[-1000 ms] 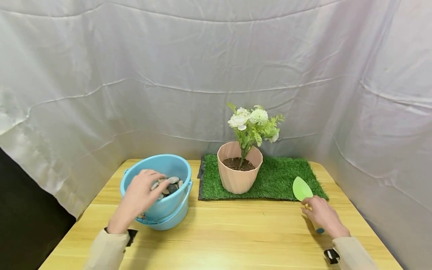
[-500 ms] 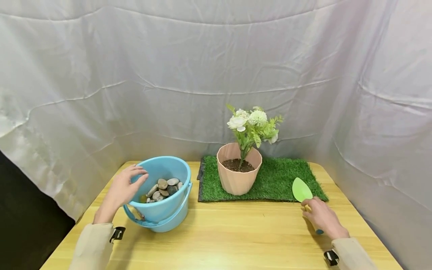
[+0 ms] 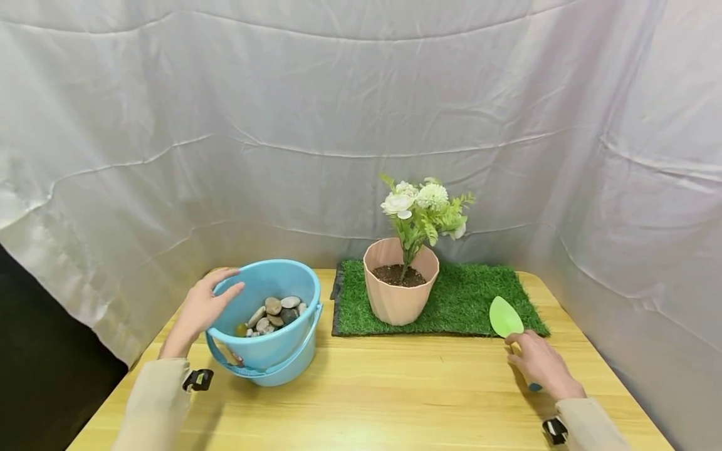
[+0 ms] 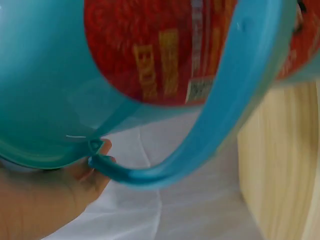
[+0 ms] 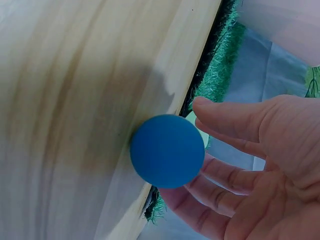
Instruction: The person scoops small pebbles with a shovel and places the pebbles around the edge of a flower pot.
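A light blue bucket (image 3: pixel 282 338) holds several pebbles (image 3: pixel 274 316) and stands at the left of the table. Its blue handle (image 4: pixel 235 100) hangs down past a red label (image 4: pixel 150 60) in the left wrist view. My left hand (image 3: pixel 202 307) is at the bucket's left rim, thumb over the opening and fingers loosely spread; some fingertips show beside the handle's pivot. On the right lies a garden trowel with a green blade (image 3: pixel 504 317) over the grass mat. My right hand (image 3: pixel 541 362) holds its handle, whose blue end (image 5: pixel 167 151) hides part of the fingers.
A pink pot (image 3: pixel 397 304) with soil and white flowers (image 3: pixel 417 200) stands on the green grass mat (image 3: pixel 462 307) at the back middle. Grey-white cloth (image 3: pixel 316 113) hangs behind and along the sides. The wooden table top (image 3: pixel 383 394) stretches across the front.
My left hand has drawn back leftward from above the pebbles to the bucket's left rim, uncovering the pebbles. The right hand and trowel have stayed in place.
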`<state>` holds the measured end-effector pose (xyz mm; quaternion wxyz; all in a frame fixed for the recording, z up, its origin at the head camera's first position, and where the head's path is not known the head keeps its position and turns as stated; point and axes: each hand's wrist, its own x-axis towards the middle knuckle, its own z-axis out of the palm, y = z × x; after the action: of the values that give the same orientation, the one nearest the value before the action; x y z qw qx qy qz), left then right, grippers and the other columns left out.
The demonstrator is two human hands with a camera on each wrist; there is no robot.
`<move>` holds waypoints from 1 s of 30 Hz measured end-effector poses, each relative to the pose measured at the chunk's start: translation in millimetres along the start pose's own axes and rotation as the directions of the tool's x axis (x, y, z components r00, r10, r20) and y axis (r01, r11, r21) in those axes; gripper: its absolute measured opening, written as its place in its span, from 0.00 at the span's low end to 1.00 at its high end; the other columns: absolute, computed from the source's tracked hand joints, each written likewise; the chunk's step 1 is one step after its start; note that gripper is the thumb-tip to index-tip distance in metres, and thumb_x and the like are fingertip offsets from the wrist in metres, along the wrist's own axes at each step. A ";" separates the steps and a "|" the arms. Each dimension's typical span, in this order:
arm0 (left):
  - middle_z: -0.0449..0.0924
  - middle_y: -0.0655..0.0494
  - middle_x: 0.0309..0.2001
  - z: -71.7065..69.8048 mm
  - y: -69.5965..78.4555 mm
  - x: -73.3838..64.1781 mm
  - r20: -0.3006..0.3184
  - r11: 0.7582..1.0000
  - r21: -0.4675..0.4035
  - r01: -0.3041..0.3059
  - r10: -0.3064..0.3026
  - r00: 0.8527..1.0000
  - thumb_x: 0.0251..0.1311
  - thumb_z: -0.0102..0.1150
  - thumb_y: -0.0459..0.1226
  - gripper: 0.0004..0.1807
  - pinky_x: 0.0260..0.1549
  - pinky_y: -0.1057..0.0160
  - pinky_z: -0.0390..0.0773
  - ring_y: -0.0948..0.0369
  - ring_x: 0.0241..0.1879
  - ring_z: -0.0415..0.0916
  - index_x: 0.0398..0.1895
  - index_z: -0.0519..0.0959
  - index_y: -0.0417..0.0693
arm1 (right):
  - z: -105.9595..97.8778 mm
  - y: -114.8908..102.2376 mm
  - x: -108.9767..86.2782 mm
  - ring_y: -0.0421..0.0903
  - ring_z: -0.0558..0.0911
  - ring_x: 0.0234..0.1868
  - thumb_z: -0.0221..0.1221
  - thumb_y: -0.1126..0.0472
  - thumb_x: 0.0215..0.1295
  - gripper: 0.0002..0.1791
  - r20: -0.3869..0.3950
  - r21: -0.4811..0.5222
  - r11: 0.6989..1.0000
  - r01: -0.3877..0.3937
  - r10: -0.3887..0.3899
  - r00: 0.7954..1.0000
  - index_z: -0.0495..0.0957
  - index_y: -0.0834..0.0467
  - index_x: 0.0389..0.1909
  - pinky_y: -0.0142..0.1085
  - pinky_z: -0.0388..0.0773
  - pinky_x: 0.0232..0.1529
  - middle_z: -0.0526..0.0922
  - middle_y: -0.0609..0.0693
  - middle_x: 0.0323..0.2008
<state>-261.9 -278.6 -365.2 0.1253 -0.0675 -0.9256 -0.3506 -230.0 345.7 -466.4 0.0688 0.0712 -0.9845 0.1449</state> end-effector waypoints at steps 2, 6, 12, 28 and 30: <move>0.62 0.36 0.70 -0.4 -1.6 -0.6 -0.001 0.998 -0.055 0.036 -0.036 0.999 0.69 0.50 0.53 0.32 0.58 0.31 0.62 0.34 0.68 0.57 0.70 0.67 0.43 | 0.0 0.1 0.5 0.55 0.79 0.38 0.65 0.63 0.55 0.20 0.013 -0.002 1.000 -0.011 0.011 1.000 0.79 0.64 0.50 0.56 0.76 0.37 0.79 0.60 0.41; 0.63 0.36 0.70 -0.3 -5.2 -1.5 -0.016 0.989 -0.133 0.069 -0.071 0.997 0.70 0.50 0.48 0.30 0.57 0.33 0.64 0.35 0.67 0.59 0.69 0.68 0.43 | 0.2 0.5 1.6 0.59 0.79 0.41 0.65 0.62 0.56 0.25 0.041 -0.008 0.999 -0.035 0.035 0.999 0.75 0.64 0.56 0.58 0.76 0.38 0.79 0.64 0.44; 0.67 0.37 0.68 0.6 -8.7 -3.1 -0.061 0.978 -0.190 0.088 -0.102 0.993 0.70 0.51 0.45 0.25 0.56 0.33 0.66 0.35 0.65 0.64 0.66 0.73 0.44 | 1.9 2.6 3.0 0.69 0.78 0.47 0.64 0.60 0.57 0.34 0.065 0.007 0.999 -0.050 0.049 0.997 0.65 0.68 0.63 0.61 0.76 0.40 0.78 0.72 0.49; 0.73 0.41 0.63 20.4 12.1 -8.0 -0.127 0.943 -0.299 0.145 -0.190 0.974 0.68 0.47 0.56 0.32 0.56 0.43 0.68 0.44 0.60 0.70 0.65 0.73 0.44 | -3.1 13.7 9.0 0.54 0.77 0.29 0.46 0.62 0.68 0.28 0.182 0.176 0.969 -0.170 0.138 0.973 0.62 0.84 0.58 0.57 0.76 0.47 0.76 0.64 0.30; 0.73 0.41 0.63 25.0 15.2 -8.6 -0.128 0.940 -0.307 0.150 -0.197 0.972 0.68 0.47 0.55 0.31 0.56 0.44 0.68 0.45 0.60 0.70 0.64 0.74 0.44 | -0.9 14.0 7.0 0.47 0.72 0.21 0.46 0.63 0.67 0.24 0.170 0.226 0.956 -0.187 0.151 0.974 0.66 0.80 0.55 0.46 0.78 0.33 0.72 0.55 0.23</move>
<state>-255.0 -250.9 -376.1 0.1547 0.0245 -0.8526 -0.4986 -239.0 358.4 -468.3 -0.0277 0.0052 -0.9645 0.2624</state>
